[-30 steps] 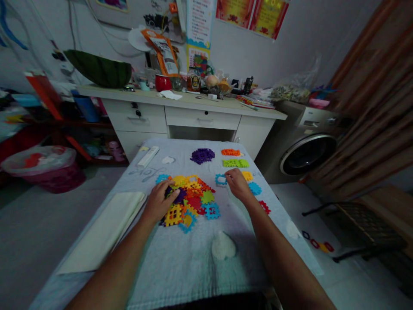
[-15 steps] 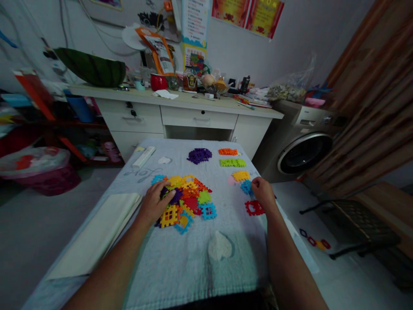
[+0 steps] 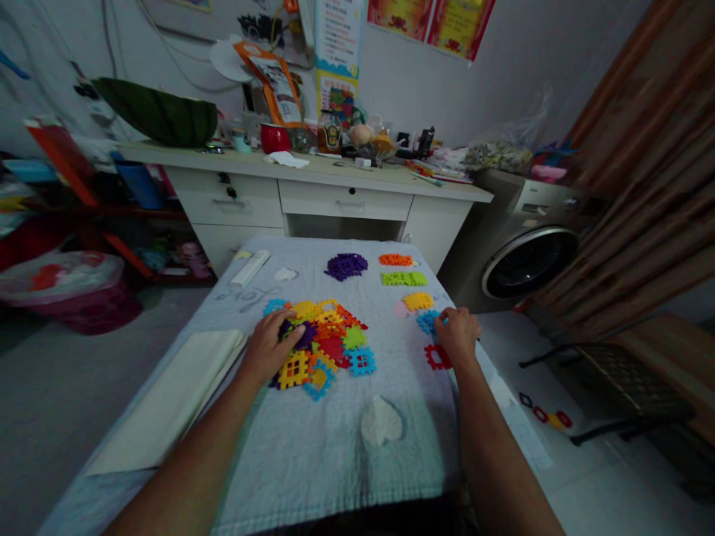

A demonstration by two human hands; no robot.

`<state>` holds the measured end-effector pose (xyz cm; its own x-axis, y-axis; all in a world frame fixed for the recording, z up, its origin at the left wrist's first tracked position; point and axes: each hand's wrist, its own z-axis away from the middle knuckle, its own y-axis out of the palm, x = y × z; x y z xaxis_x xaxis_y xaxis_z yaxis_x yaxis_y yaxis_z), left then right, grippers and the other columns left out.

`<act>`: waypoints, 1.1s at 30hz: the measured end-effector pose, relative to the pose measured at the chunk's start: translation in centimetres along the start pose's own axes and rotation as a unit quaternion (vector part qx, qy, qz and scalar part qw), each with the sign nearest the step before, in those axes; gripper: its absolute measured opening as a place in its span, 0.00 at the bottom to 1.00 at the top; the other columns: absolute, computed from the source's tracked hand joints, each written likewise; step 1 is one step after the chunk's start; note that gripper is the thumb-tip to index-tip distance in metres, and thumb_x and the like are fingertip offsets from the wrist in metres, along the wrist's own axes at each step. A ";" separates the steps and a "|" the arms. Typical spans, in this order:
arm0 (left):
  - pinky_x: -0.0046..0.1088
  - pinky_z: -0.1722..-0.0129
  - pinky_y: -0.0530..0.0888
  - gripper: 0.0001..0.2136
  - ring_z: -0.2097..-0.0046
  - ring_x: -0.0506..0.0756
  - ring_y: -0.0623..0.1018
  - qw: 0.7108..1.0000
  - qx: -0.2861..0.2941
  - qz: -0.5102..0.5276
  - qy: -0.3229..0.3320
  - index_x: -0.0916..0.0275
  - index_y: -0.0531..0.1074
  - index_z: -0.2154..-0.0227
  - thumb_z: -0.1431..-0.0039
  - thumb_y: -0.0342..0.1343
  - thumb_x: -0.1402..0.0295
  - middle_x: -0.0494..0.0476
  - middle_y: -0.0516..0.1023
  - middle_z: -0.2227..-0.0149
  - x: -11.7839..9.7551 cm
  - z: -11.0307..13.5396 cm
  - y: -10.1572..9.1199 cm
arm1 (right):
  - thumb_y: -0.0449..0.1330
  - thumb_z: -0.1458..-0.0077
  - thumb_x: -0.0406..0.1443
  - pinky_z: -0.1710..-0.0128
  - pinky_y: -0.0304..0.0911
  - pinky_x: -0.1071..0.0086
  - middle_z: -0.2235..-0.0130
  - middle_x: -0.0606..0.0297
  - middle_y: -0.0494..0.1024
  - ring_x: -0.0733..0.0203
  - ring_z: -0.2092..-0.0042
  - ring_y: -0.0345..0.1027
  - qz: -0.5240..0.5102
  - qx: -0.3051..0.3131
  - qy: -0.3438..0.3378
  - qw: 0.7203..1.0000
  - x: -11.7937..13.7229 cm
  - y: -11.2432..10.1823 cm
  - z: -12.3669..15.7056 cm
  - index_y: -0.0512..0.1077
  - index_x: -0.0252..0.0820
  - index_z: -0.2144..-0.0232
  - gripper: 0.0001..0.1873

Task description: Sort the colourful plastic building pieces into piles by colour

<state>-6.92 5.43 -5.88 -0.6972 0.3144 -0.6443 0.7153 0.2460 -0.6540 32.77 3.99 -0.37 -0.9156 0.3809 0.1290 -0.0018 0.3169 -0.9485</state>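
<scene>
My left hand (image 3: 272, 345) lies over the left side of a heap of notched plastic building pieces (image 3: 334, 348). Its thumb and forefinger are apart, with a purple piece (image 3: 304, 336) showing under and beside the thumb; the palm hides what is below. At the right side of the table, my right hand (image 3: 459, 333) has its thumb and forefinger closed on the edge of blue pieces (image 3: 427, 321) that lie on the cloth. Just nearer to me lies a red piece (image 3: 437, 357), partly behind the right wrist. Beyond the blue ones sit yellow pieces (image 3: 418, 301).
Farther back are green (image 3: 404, 279), orange (image 3: 395, 260) and purple piles (image 3: 345, 266). A white bar-shaped object (image 3: 249, 269) and a folded pale cloth (image 3: 167, 406) lie on the left. A cluttered desk (image 3: 346, 201) stands behind, with a washing machine (image 3: 525, 246) to its right.
My right hand has turned slightly and its fingers have spread a little beside the blue pieces. The left hand stays on the heap.
</scene>
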 end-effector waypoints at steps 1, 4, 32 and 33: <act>0.45 0.41 0.65 0.20 0.43 0.62 0.70 1.000 0.000 0.001 -0.001 0.59 0.70 0.54 0.42 0.50 0.51 0.61 0.71 0.46 -0.1 0.0 0.0 | 0.57 0.45 0.38 0.59 0.58 0.57 0.58 0.49 0.73 0.46 0.55 0.65 -0.001 0.000 0.000 1.000 0.1 0.1 0.1 0.78 0.40 0.64 0.12; 0.45 0.41 0.65 0.20 0.43 0.62 0.70 1.000 -0.004 0.001 -0.005 0.60 0.71 0.54 0.42 0.50 0.51 0.61 0.71 0.46 -0.3 0.0 -0.1 | 0.56 0.45 0.37 0.58 0.57 0.54 0.57 0.47 0.72 0.43 0.53 0.63 -0.006 0.000 0.000 1.000 0.4 0.4 0.2 0.78 0.39 0.63 0.12; 0.45 0.41 0.65 0.20 0.44 0.61 0.70 1.000 -0.001 0.003 -0.020 0.59 0.71 0.54 0.42 0.51 0.51 0.60 0.73 0.48 -0.6 0.1 -0.1 | 0.65 0.52 0.50 0.49 0.54 0.57 0.52 0.56 0.71 0.50 0.51 0.60 -0.209 0.214 -0.463 0.835 7.6 0.2 6.1 0.68 0.41 0.48 0.32; 0.45 0.41 0.65 0.20 0.44 0.61 0.70 1.000 -0.001 0.002 -0.018 0.59 0.71 0.54 0.42 0.51 0.51 0.60 0.73 0.48 -0.6 0.1 -0.1 | 0.66 0.52 0.49 0.49 0.54 0.57 0.52 0.56 0.71 0.51 0.51 0.60 -0.214 0.211 -0.460 0.836 7.5 0.2 6.0 0.67 0.41 0.48 0.32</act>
<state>-6.57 5.17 -5.45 -0.6956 0.2827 -0.6605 0.7181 0.2460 -0.6510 23.45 1.68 -1.31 -0.7160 -0.5794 0.3893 -0.3725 -0.1545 -0.9151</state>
